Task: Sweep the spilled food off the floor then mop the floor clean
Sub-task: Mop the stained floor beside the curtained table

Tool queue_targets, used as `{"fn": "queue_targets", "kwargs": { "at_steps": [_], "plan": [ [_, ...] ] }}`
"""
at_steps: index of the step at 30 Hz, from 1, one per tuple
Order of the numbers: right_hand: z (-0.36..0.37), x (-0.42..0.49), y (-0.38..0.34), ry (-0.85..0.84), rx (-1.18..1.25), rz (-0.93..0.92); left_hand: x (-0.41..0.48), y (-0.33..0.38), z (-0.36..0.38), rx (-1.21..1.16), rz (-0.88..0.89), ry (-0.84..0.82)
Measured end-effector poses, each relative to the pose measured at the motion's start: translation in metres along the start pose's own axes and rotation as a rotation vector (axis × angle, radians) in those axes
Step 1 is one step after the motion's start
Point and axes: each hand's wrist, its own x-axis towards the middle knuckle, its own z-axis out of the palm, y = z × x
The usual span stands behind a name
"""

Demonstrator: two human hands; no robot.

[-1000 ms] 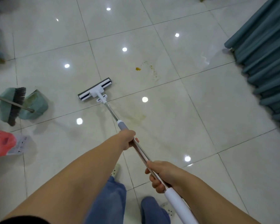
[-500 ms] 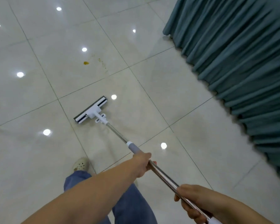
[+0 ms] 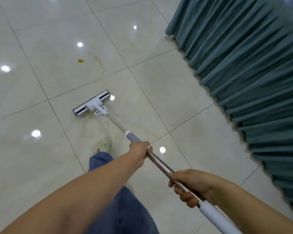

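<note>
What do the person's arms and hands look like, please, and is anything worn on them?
Both forearms are bare to the picture's edge, with no sleeves. The left hand and right hand show no gloves, watch or bracelet. Blue trousers and a cream perforated shoe are worn.

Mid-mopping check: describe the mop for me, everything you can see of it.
The mop has a flat white head with dark strips, a shiny metal pole, a grey sleeve partway up and a white grip at the near end. The head rests angled on the tiled floor, on the tile nearer than the one bearing the yellow stain. The left hand grips the pole just behind the sleeve, and the right hand just ahead of the white grip.
</note>
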Motion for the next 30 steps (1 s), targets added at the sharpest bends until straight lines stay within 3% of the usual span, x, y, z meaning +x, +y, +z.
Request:
{"fn": "queue_targets", "kwargs": {
  "at_steps": [11,15,20,30],
  "plan": [
    [0.056,0.055,-0.205,-0.016,0.028,-0.022,0.093,0.203,-0.044,-0.405,-0.028,0.049],
    [0.080,0.063,-0.290,0.035,-0.064,-0.043,0.124,0.285,-0.051,-0.343,-0.056,0.101],
    [0.108,0.074,-0.375,0.029,-0.166,-0.216,0.147,0.376,-0.061,-0.313,-0.007,0.198],
    [0.125,0.115,-0.540,-0.009,-0.009,-0.261,0.213,0.529,-0.070,-0.321,0.153,0.139]
  ]
}}
